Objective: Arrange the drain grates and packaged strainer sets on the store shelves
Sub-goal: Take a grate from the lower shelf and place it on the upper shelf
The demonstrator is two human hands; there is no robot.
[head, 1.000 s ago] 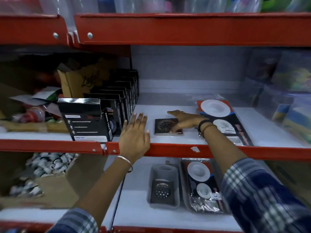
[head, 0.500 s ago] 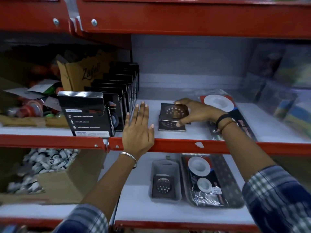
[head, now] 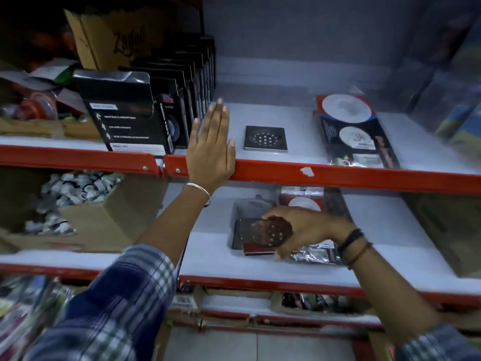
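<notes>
One grate, shelf edge near.

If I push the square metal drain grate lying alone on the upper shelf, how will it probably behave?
The drain grate looks like a rigid metal plate, so it should not bend. It lies flat on the smooth white shelf, so it will probably slide, not tip or roll. Its thin edges sit flush, so lifting it may be fiddly.
</notes>
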